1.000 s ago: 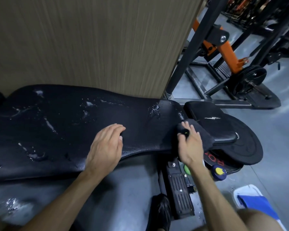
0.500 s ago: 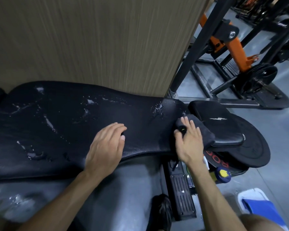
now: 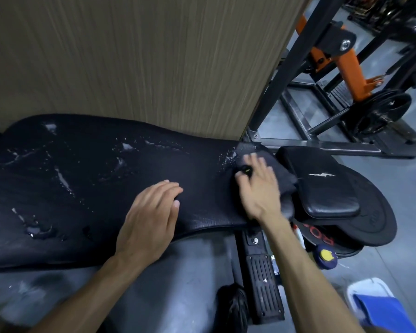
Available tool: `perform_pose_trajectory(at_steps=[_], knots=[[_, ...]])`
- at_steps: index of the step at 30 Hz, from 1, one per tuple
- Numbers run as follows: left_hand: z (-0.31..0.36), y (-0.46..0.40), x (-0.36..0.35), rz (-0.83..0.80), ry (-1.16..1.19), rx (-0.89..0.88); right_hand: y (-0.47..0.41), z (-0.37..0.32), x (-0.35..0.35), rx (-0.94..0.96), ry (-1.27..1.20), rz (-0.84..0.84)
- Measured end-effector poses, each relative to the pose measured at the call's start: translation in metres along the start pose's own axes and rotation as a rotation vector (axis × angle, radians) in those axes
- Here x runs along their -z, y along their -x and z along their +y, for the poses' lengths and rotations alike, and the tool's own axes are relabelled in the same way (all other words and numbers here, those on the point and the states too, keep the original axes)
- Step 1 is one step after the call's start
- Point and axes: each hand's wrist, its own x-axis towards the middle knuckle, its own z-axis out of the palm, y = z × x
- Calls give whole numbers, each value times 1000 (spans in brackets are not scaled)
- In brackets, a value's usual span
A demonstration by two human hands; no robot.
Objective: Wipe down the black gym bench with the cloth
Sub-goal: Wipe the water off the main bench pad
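Note:
The black gym bench [image 3: 101, 188] runs left to right in front of me, its padded top wet with streaks and droplets. My left hand [image 3: 149, 215] lies flat on the near edge of the pad, fingers together, holding nothing. At the bench's right end my right hand [image 3: 257, 186] presses a dark cloth [image 3: 282, 179] onto the pad. That hand is motion-blurred, and a black ring shows on one finger. Most of the cloth is hidden under the hand.
A wood-grain panel [image 3: 142, 63] stands right behind the bench. A separate black seat pad [image 3: 322, 186] and a weight plate [image 3: 370, 224] lie to the right. A black and orange rack [image 3: 334, 58] stands beyond. On the floor are a yellow-capped bottle [image 3: 326, 255] and a white tub [image 3: 370, 292].
My right hand and the cloth have slid away from me, from the bench's near right edge toward its far right corner. My left hand has stayed in place on the pad.

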Motion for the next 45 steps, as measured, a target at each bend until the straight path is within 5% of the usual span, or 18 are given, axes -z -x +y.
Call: perform_pose_trajectory(at_steps=[2,4,8,10,16,19,23,27,30,37,40,45], knots=[[-1,0,-1,15,-1,-4,29,-9,-2,266,-54,-96],[-2,0,-2,25,-13,-9,28,9,8,332,-132,-140],[-2,0,-3,30,-32,-16,-38,45,25,-124,-114,-13],[-2,0,-3,32,-36,-10,-52,28,15,-198,-11,-27],[-2,-2,-4,7,-80,-21,23,-22,-4,461,-92,-218],[-3,-1,-4,2,-81,-16,-16,13,8,252,-175,-115],[-2,0,-4,12,-85,-14,-71,7,0,-158,26,-28],[-2,-2,-4,12,-86,-25,-34,-54,-23,271,-1,-99],[-2,-1,-5,14,-75,-15,-10,-37,-11,476,-122,-242],[-2,-1,-6,20,-98,-21,-98,37,18,-220,-33,-22],[-1,-1,-6,29,-99,-18,-105,-19,-12,-51,41,-55],[-1,-1,-5,22,-85,3,-34,-79,-24,533,-147,-260]])
